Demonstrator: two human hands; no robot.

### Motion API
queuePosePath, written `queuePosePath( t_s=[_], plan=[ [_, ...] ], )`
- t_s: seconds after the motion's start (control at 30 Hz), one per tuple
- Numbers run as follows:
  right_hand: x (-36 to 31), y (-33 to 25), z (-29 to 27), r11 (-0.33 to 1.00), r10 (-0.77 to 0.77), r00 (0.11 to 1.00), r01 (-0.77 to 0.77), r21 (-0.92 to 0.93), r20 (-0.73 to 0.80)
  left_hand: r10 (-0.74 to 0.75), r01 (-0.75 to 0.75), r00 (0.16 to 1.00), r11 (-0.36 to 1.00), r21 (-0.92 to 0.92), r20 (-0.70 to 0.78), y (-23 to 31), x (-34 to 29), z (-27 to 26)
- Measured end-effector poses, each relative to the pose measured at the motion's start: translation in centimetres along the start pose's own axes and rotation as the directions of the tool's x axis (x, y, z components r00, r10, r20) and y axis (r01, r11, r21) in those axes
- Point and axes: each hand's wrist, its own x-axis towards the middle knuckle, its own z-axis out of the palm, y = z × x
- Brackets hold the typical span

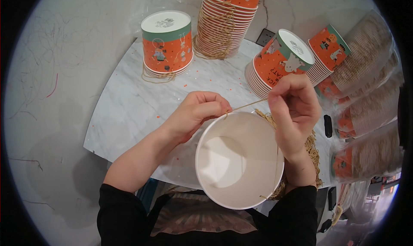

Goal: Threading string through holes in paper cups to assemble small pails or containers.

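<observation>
- Bucket (pixel 254 158): smooth, white-lined, round-mouthed; lower centre of frame.
- Left hand (pixel 201 113): grasps bucket rim, centre; fingertip contact with cord (pixel 251 104) appears likely, partly hidden.
- Right hand (pixel 297 115): pinches thin, taut, tan cord, right of centre.

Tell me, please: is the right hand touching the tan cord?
Touching: the head view shows the right hand pinching the tan cord between its fingers.

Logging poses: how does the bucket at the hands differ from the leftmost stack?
The bucket opens upward, showing white inside; the stack sits base up, showing orange-and-green sides. The bucket shows one rim; the stack, several. The bucket's cord runs taut to the right hand; the stack's lies slack. Both have white rims.
</observation>
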Motion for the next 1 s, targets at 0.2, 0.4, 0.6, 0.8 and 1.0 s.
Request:
queuePosePath(
  t_s=[0.2,0.4,0.6,0.8,1.0],
  plan=[
    [-0.4,-0.3,-0.1,0.999,0.015,0.999,-0.013,-0.051,0.034,-0.096,0.097,0.995,0.995,0.030,-0.018,0.0,0.1,0.3],
    [-0.6,-0.2,0.4,0.997,0.043,0.995,-0.048,-0.054,-0.091,-0.066,0.061,0.994,0.997,0.052,0.084,-0.1,0.2,-0.5],
    [0.5,-0.4,0.0,0.982,0.131,0.991,-0.133,-0.136,-0.025,-0.036,0.037,0.990,0.999,-0.005,0.134,0.3,0.2,-0.1],
    [2.7,-0.7,-2.3,0.894,0.432,0.892,-0.443,0.065,0.134,0.571,-0.690,0.707,0.685,0.232,0.418,3.3,-1.4,-0.6],
    [3.0,0.2,-4.2,0.904,0.422,0.880,-0.390,-0.176,0.219,-0.017,-0.761,0.591,0.321,0.564,0.807,7.2,-5.1,3.2]
  ],
)
